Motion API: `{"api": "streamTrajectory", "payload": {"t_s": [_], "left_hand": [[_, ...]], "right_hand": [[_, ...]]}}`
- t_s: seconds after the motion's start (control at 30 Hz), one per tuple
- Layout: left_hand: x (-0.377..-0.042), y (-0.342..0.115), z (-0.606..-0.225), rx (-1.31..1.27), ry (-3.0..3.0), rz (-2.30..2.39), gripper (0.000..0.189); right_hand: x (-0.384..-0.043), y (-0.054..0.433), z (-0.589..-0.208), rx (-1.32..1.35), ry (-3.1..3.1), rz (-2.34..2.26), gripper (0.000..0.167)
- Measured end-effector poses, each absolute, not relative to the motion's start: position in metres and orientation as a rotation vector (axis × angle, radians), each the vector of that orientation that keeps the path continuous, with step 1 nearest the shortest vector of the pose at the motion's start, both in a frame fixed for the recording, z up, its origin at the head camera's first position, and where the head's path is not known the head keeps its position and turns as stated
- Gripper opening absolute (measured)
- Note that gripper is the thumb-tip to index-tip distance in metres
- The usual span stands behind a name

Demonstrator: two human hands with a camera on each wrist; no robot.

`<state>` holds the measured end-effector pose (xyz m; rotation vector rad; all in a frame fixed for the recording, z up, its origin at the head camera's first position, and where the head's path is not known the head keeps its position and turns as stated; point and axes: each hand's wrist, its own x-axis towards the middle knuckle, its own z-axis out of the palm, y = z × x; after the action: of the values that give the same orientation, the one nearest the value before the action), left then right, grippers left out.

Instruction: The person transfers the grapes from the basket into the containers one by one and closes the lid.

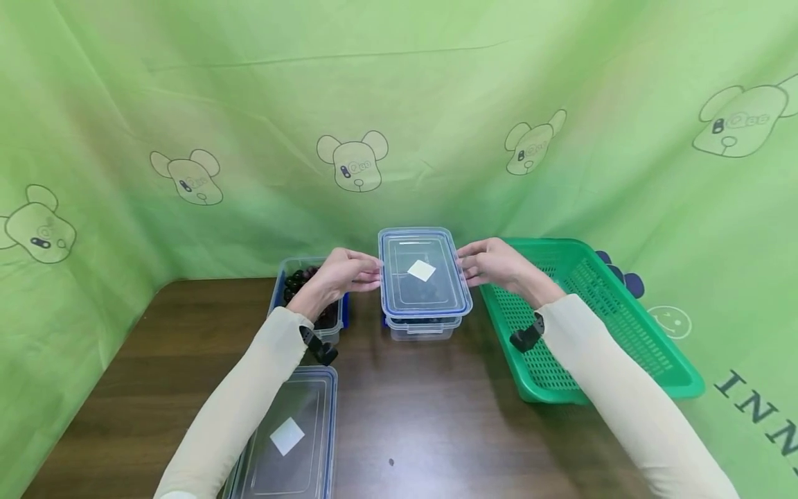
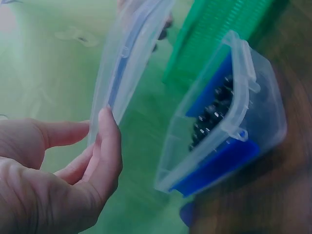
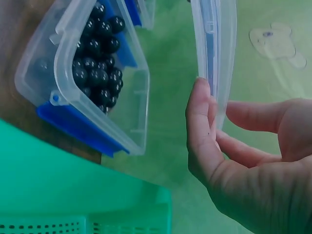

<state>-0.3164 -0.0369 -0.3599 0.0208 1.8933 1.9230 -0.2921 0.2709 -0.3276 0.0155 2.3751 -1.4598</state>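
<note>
My left hand (image 1: 345, 272) and right hand (image 1: 494, 266) pinch opposite long edges of a clear lid (image 1: 424, 294) with a blue seal and a white sticker. The lid hangs above a clear plastic box (image 1: 424, 334), apart from it in both wrist views. Dark round grapes (image 3: 97, 73) lie inside this box, and its blue side clips (image 2: 219, 165) hang folded down. Fingers and thumb of the left hand (image 2: 83, 165) press the lid's two faces; the right hand (image 3: 253, 146) grips likewise.
Left of that box stands another clear box (image 1: 330, 334) with dark grapes (image 1: 293, 283), partly behind the left arm. A second lid (image 1: 293, 443) lies on the brown table (image 1: 436, 416) in front. A green basket (image 1: 530, 388) stands at the right, and a green curtain (image 1: 262, 90) hangs behind.
</note>
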Motion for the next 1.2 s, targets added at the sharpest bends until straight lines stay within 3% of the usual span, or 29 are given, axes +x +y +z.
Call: {"api": "streamTrajectory", "payload": {"t_s": [0.4, 1.2], "left_hand": [[-0.330, -0.026, -0.378, -0.062, 1.854, 1.930, 0.032], [-0.335, -0.024, -0.382, -0.091, 1.881, 1.922, 0.028]], "right_hand": [[-0.313, 0.274, -0.338, 0.022, 2.301, -1.375, 0.047], [-0.316, 0.277, -0.339, 0.061, 2.301, -1.411, 0.045]]}}
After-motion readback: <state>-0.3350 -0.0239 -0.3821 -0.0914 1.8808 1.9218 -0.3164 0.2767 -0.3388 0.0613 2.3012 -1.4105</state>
